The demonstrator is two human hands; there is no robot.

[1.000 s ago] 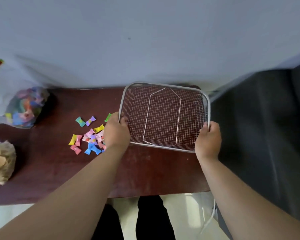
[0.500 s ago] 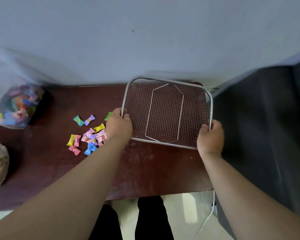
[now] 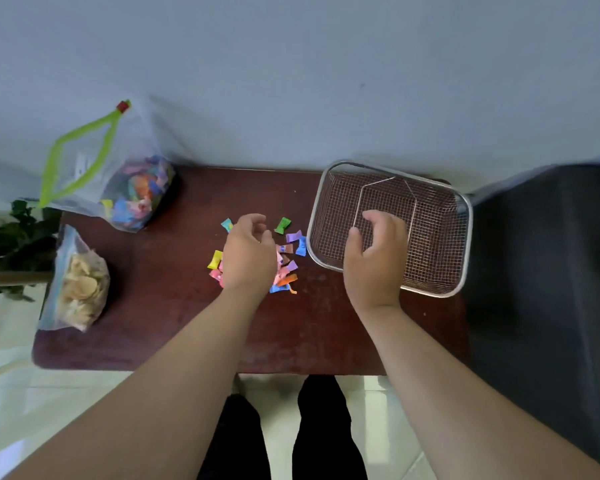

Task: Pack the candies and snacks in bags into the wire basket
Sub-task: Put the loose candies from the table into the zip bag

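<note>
An empty wire basket (image 3: 465, 237) with a folded-down handle rests at the right end of the dark red table (image 3: 174, 320). My right hand (image 3: 374, 261) hovers over its near left corner, fingers curled and apart, holding nothing. My left hand (image 3: 248, 258) is above a scatter of loose wrapped candies (image 3: 293, 244), fingers spread, and hides some of them. A zip bag of coloured candies (image 3: 136, 195) with a green seal leans on the wall at the back left. A clear bag of pale round snacks (image 3: 82, 289) stands at the left edge.
A dark sofa (image 3: 548, 271) stands against the table's right side. Green leaves (image 3: 11, 237) show past the left edge. The pale wall (image 3: 291, 81) runs right behind the table. My legs and a tiled floor (image 3: 32, 403) are below the near edge.
Both hands have let go of the basket, which now rests on the table. My left hand moved left over the loose candies; my right hand came in over the basket's near corner.
</note>
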